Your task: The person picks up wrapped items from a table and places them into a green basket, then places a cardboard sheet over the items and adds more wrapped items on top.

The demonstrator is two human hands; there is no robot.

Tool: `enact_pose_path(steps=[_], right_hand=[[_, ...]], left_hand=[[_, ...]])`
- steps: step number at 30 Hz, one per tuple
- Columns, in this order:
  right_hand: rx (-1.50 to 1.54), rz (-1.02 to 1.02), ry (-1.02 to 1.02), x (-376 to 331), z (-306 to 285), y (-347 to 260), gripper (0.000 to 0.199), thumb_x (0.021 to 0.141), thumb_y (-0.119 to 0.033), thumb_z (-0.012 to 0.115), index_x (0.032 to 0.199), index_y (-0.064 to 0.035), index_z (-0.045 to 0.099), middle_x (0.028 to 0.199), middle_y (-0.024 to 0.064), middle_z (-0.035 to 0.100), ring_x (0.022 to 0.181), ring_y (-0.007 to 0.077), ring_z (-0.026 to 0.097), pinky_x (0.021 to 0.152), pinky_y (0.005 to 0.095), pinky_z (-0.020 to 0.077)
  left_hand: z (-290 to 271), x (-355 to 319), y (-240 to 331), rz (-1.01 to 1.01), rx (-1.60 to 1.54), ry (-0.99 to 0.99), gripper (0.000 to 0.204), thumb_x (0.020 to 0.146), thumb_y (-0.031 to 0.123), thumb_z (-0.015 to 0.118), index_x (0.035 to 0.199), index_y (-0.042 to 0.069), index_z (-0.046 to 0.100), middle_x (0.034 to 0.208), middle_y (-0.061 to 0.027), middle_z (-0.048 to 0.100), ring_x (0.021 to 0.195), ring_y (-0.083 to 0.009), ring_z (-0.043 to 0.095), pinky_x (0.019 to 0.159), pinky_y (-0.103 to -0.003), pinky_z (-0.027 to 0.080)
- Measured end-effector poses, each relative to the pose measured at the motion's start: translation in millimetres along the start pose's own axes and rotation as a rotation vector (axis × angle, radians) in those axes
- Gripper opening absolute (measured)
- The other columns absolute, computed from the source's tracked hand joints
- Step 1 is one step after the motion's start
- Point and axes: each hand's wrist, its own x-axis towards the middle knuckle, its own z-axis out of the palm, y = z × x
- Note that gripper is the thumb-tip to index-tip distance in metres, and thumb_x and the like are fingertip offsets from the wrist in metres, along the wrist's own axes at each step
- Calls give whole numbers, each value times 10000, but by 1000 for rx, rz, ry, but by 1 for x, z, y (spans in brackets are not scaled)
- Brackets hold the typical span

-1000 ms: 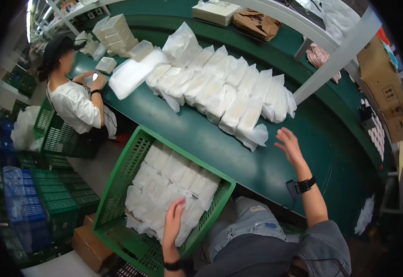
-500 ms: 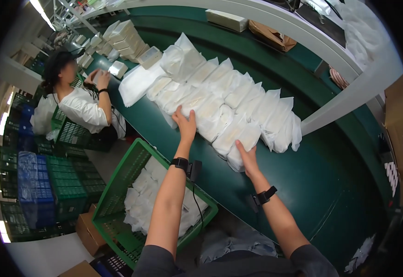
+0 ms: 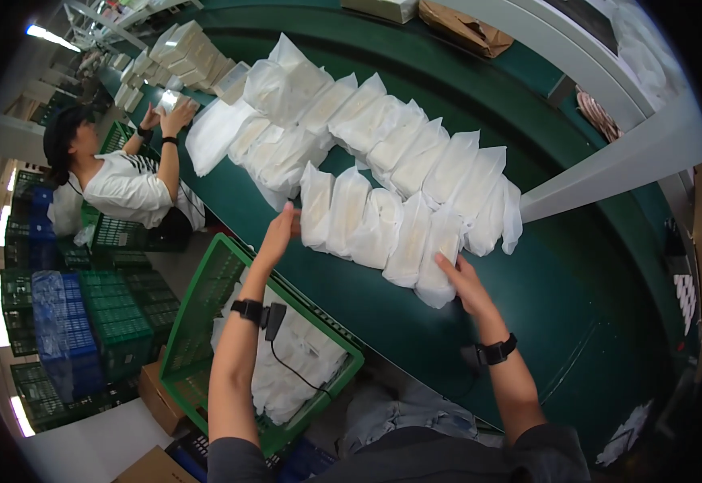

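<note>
nearest, one green crate (image 3: 206,322) holds flat white bags below the near edge of the green table (image 3: 608,290). the left hand (image 3: 280,235) and right hand (image 3: 465,282), both flat and grasping nothing, press the two ends of a near-edge row of five white bags (image 3: 383,229). farther along, more bags lie in rows, too overlapped to count, before one co-worker (image 3: 125,189).

You've got a long dark-green table (image 3: 576,266) curving through the room, a white post (image 3: 616,165) slanting across it, stacked green and blue crates (image 3: 69,322) on your left, and bright strip lights (image 3: 1,225) along that side.
</note>
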Motion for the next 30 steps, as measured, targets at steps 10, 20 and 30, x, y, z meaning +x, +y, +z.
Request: enact_pose_path(steps=[10, 20, 30], right_hand=[[-240, -218, 139, 1, 26, 7, 621, 856, -322, 651, 1266, 83, 421, 1211, 165, 539, 1103, 209, 516, 938, 297, 397], [-251, -150, 393, -45, 25, 37, 632, 922, -385, 537, 1269, 131, 423, 1261, 168, 513, 1097, 198, 517, 941, 292, 399], [-140, -201, 79, -96, 166, 9, 670, 923, -427, 508, 1336, 77, 353, 1306, 159, 476, 1152, 239, 500, 992, 330, 389]], left_hand=[[39, 8, -9, 345, 357, 205, 468, 892, 476, 486, 973, 49, 661, 809, -170, 657, 795, -296, 646, 722, -375, 467], [68, -92, 19, 546, 243, 586, 294, 903, 297, 520, 937, 36, 651, 751, -212, 590, 652, -387, 597, 562, -399, 452], [-66, -254, 79, 877, 320, 915, 278, 903, 231, 515, 894, -3, 666, 844, -187, 645, 652, -351, 610, 574, -391, 473]])
